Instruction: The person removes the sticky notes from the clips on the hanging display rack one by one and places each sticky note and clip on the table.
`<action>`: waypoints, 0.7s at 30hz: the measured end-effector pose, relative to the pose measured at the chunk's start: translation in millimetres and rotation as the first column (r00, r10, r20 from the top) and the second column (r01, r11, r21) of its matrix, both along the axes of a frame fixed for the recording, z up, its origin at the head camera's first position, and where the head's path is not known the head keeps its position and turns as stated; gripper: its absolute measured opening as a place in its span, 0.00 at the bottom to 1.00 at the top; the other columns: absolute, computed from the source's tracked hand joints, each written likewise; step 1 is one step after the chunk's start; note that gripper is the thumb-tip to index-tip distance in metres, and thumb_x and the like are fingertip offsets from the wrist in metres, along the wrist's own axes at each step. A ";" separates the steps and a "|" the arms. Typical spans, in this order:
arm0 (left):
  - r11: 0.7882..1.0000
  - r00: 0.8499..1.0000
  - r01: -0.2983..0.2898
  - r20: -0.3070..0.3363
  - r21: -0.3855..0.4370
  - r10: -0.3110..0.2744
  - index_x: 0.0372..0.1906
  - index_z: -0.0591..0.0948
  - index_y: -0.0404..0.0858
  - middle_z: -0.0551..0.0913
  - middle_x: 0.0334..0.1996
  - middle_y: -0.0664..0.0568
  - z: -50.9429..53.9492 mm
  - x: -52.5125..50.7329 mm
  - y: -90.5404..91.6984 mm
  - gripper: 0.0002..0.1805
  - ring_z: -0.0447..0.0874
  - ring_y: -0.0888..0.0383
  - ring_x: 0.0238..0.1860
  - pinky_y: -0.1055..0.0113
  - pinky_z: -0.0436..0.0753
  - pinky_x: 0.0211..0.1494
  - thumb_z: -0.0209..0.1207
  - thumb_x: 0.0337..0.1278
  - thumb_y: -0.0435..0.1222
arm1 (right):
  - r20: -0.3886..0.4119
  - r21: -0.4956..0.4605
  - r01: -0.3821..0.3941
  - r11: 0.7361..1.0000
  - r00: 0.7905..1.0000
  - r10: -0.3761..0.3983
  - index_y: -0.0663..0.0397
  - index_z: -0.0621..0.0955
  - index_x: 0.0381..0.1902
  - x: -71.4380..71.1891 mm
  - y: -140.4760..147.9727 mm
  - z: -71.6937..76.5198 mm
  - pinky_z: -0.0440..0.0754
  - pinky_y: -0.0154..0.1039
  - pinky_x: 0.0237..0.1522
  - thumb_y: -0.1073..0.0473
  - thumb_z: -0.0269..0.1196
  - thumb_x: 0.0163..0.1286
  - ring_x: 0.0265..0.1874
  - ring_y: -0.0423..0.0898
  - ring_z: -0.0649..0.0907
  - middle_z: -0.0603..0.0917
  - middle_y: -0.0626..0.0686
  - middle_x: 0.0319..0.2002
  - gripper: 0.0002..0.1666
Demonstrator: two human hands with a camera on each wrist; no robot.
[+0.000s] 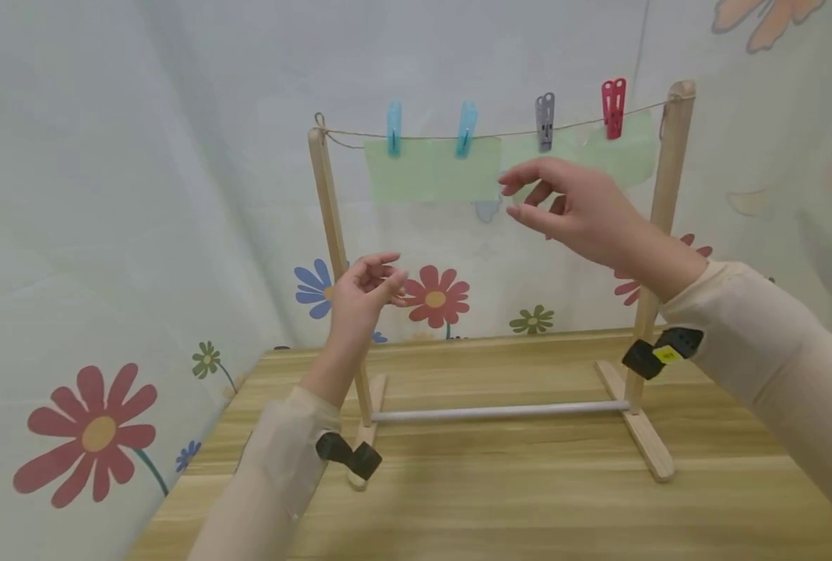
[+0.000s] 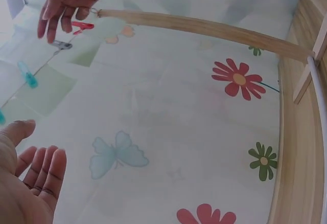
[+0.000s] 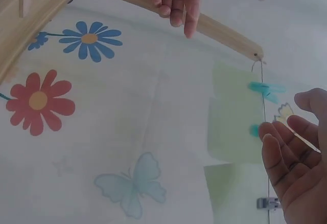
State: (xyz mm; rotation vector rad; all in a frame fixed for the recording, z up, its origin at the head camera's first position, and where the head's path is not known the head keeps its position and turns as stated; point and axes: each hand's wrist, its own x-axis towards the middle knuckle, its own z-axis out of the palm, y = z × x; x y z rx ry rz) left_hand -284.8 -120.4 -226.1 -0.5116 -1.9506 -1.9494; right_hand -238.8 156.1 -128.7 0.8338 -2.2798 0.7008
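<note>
My right hand [image 1: 577, 206] hovers in front of the hanging line, below the grey clothespin [image 1: 545, 121], fingers loosely bent around nothing. Lower and to the left, my left hand [image 1: 365, 292] is raised beside the left post, also holding nothing. Two blue clothespins [image 1: 394, 129], the grey one and a red clothespin [image 1: 614, 109] sit on the twine [image 1: 430, 138]. Pale green sheets [image 1: 403, 173] hang from the twine under the clothespins. In the head view my right hand partly covers the sheets at right.
A wooden frame with a left post [image 1: 329, 206] and a right post [image 1: 671, 167] stands on the wood-grain table [image 1: 500, 491]. A white rod [image 1: 500, 412] joins its feet low down. Behind hangs a flower-printed curtain [image 1: 234, 171].
</note>
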 end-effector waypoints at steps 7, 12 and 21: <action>0.997 1.000 0.005 -0.001 0.076 -0.005 0.52 0.79 0.36 0.80 0.33 0.56 9.0 -15.7 9.5 0.17 0.82 0.61 0.30 0.71 0.86 0.38 0.64 0.58 0.35 | -0.007 0.017 -0.045 0.999 0.999 0.045 0.54 0.76 0.58 -8.3 -27.3 31.9 0.80 0.26 0.28 0.55 0.60 0.70 0.36 0.39 0.81 0.83 0.50 0.50 0.20; 0.987 0.999 0.023 0.033 0.162 -0.029 0.52 0.79 0.35 0.82 0.33 0.56 15.3 -22.8 17.5 0.17 0.82 0.62 0.30 0.72 0.86 0.39 0.64 0.58 0.34 | 0.000 0.018 -0.038 0.999 0.999 0.038 0.53 0.75 0.60 -16.2 -46.5 54.8 0.78 0.24 0.29 0.53 0.59 0.70 0.36 0.39 0.80 0.81 0.50 0.52 0.23; 0.956 0.991 0.027 0.118 0.292 -0.064 0.56 0.77 0.39 0.80 0.37 0.55 27.9 -28.6 25.2 0.20 0.81 0.61 0.32 0.72 0.86 0.39 0.64 0.58 0.37 | 0.108 -0.001 -0.022 1.000 0.994 0.022 0.48 0.70 0.66 -28.3 -83.8 81.8 0.80 0.31 0.35 0.48 0.58 0.70 0.32 0.45 0.78 0.77 0.49 0.60 0.28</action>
